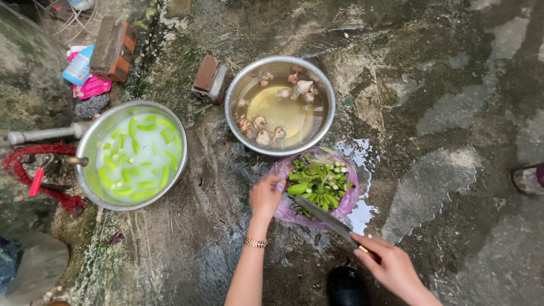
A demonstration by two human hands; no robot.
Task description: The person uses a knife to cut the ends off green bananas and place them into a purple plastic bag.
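My left hand [265,195], with a gold bracelet on the wrist, grips the near-left rim of a pink plastic basin [351,195] full of cut green vegetable pieces [318,186]. My right hand [385,262] holds the handle of a long knife [323,215]; its blade points up-left and lies across the basin's near edge, over the greens. The basin stands on wet concrete ground, just below a metal bowl.
A metal bowl [279,148] of yellowish water with pale lumps stands behind the basin. A larger metal basin [90,181] at left holds milky water and green slices, under a tap [48,134]. Bricks [211,78], packets [85,73], a red hose [22,175] and puddles [360,154] lie around.
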